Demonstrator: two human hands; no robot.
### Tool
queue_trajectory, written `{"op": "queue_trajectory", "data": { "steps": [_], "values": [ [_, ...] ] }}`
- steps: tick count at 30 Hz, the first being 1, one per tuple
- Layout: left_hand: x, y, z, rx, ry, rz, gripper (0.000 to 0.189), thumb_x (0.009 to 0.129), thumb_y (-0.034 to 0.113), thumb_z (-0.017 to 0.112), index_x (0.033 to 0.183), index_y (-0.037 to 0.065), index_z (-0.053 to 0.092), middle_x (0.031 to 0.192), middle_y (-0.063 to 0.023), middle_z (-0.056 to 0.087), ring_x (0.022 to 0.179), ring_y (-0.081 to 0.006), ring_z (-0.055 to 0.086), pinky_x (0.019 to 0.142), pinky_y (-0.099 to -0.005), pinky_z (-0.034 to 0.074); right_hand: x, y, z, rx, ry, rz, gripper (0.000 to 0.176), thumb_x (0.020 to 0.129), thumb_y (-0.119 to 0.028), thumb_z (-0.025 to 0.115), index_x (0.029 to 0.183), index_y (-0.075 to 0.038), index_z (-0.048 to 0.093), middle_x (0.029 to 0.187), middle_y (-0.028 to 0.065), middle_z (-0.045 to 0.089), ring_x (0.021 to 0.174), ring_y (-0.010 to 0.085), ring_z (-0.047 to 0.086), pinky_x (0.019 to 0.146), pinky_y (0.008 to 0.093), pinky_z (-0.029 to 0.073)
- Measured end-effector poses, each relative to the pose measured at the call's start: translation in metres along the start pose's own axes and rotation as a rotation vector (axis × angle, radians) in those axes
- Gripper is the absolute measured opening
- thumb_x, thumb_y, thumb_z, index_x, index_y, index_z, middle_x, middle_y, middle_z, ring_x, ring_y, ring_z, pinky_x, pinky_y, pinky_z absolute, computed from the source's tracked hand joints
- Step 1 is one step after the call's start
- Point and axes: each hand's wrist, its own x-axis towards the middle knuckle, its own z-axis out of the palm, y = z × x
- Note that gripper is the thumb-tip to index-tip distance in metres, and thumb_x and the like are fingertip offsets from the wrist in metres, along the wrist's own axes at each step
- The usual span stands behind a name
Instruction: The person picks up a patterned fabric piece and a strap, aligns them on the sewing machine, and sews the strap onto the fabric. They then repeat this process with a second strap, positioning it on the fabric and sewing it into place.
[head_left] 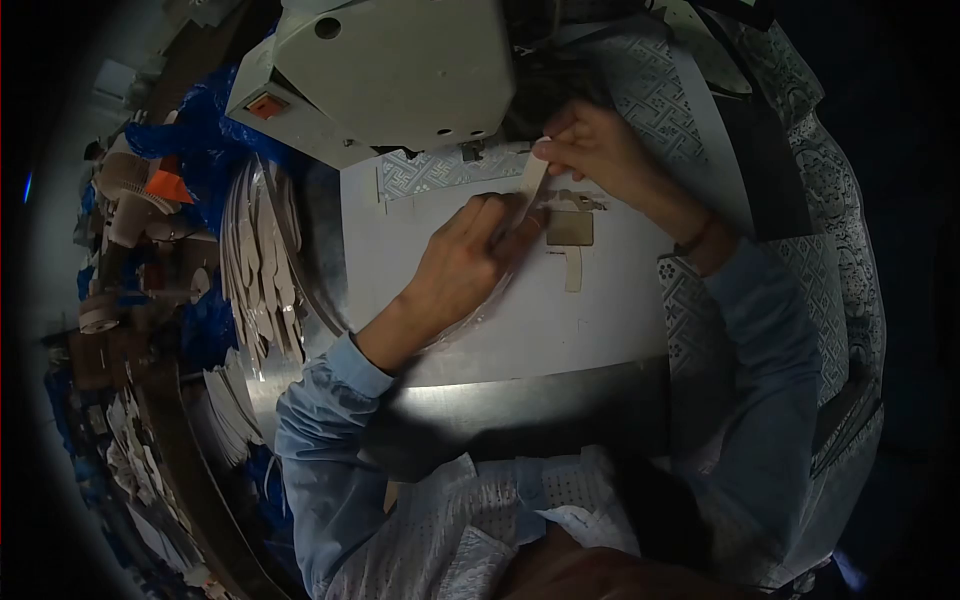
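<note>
A narrow beige strip (534, 178) stands slanted between my two hands, in front of the machine head. My right hand (600, 150) pinches its upper end between thumb and fingers. At the lower end, my left hand (468, 262) is closed around the strip, with its fingers curled; the end itself is hidden. Clear thin plastic (480, 313) shows under the left hand. Close to both hands, a small tan rectangular plate (570, 228) lies on the white work surface (500, 350), with a short pale strip (573, 272) just below it.
A pale sewing machine head (400, 75) overhangs the far side. Left of the surface hang many beige strips (262, 260) in clear plastic, near blue plastic sheeting (205, 130). Patterned silver sheets (650, 90) lie at the right. A metal edge (520, 400) runs along the front.
</note>
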Motion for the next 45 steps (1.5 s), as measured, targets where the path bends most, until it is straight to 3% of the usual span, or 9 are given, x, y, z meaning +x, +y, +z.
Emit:
{"op": "queue_trajectory", "data": {
  "steps": [3,5,9,11,17,27,37,42,45],
  "values": [
    [0.008,-0.004,0.002,0.052,-0.033,-0.021,0.035,0.078,0.005,0.064,0.113,0.003,0.068,0.104,-0.0082,0.061,0.086,-0.0198,0.059,0.073,-0.0298,0.055,0.036,0.012,0.015,-0.117,0.081,-0.210,0.011,0.091,-0.013,0.067,0.095,-0.004,0.063,0.082,0.0081,0.068,0.071,0.0155,0.067,0.061,0.0279,0.053],
    [0.012,-0.013,0.003,0.071,-0.020,-0.045,0.035,0.078,0.005,0.063,0.112,0.003,0.068,0.103,-0.0087,0.062,0.086,-0.0201,0.060,0.072,-0.0300,0.055,0.049,0.011,0.024,-0.531,0.271,-0.408,0.008,0.081,-0.009,0.071,0.088,-0.005,0.068,0.085,0.0071,0.071,0.071,0.0183,0.068,0.064,0.0317,0.053],
    [0.010,-0.025,0.006,0.095,-0.012,-0.085,0.036,0.078,0.004,0.062,0.113,0.004,0.067,0.098,-0.0092,0.064,0.084,-0.0209,0.061,0.071,-0.0310,0.056,0.059,0.018,0.017,-0.670,0.237,-0.698,0.009,0.080,-0.008,0.070,0.089,-0.008,0.070,0.085,0.0072,0.070,0.072,0.0221,0.067,0.066,0.0330,0.053],
    [0.010,-0.025,0.008,0.088,0.002,-0.104,0.034,0.077,0.004,0.062,0.111,0.004,0.067,0.098,-0.0089,0.064,0.084,-0.0211,0.061,0.070,-0.0314,0.056,0.050,0.014,0.010,-0.644,0.084,-0.895,0.012,0.080,-0.004,0.066,0.091,-0.008,0.071,0.088,0.0075,0.070,0.075,0.0234,0.067,0.071,0.0340,0.054],
    [0.007,-0.031,0.014,0.040,0.055,-0.130,0.026,0.076,0.005,0.064,0.102,0.005,0.068,0.095,-0.0078,0.066,0.080,-0.0218,0.064,0.067,-0.0323,0.057,0.043,0.023,0.010,-0.954,0.160,-1.018,0.020,0.077,0.002,0.062,0.091,-0.008,0.071,0.100,0.0079,0.068,0.092,0.0239,0.066,0.084,0.0369,0.053],
    [0.011,-0.049,0.027,0.021,0.126,-0.080,0.019,0.075,0.005,0.065,0.093,0.006,0.067,0.093,-0.0060,0.066,0.078,-0.0215,0.064,0.063,-0.0319,0.056,0.046,0.021,0.016,-1.129,0.261,-1.022,0.022,0.073,0.003,0.062,0.089,-0.008,0.072,0.099,0.0073,0.066,0.096,0.0252,0.065,0.087,0.0369,0.053],
    [0.012,-0.055,0.036,0.018,0.198,-0.070,0.016,0.073,0.004,0.065,0.089,0.006,0.067,0.086,-0.0057,0.063,0.074,-0.0209,0.062,0.060,-0.0323,0.054,0.039,0.022,0.013,-0.838,0.120,-0.998,0.024,0.079,0.003,0.061,0.095,-0.009,0.074,0.096,0.0070,0.071,0.091,0.0228,0.067,0.087,0.0341,0.054],
    [0.012,-0.043,0.024,0.048,0.088,-0.122,0.024,0.075,0.004,0.063,0.099,0.004,0.066,0.092,-0.0088,0.065,0.078,-0.0239,0.064,0.065,-0.0331,0.056,0.053,0.026,0.011,-1.011,0.186,-1.038,0.027,0.079,0.001,0.061,0.098,-0.013,0.075,0.100,0.0025,0.071,0.099,0.0204,0.065,0.092,0.0358,0.051],
    [0.009,-0.028,0.012,0.047,-0.022,-0.153,0.033,0.077,0.003,0.061,0.110,0.000,0.063,0.100,-0.0131,0.065,0.084,-0.0267,0.065,0.072,-0.0347,0.057,0.060,0.019,0.008,-1.086,0.165,-0.918,0.027,0.079,-0.002,0.061,0.098,-0.015,0.074,0.104,-0.0015,0.071,0.104,0.0177,0.061,0.096,0.0356,0.048]
  ]
}}
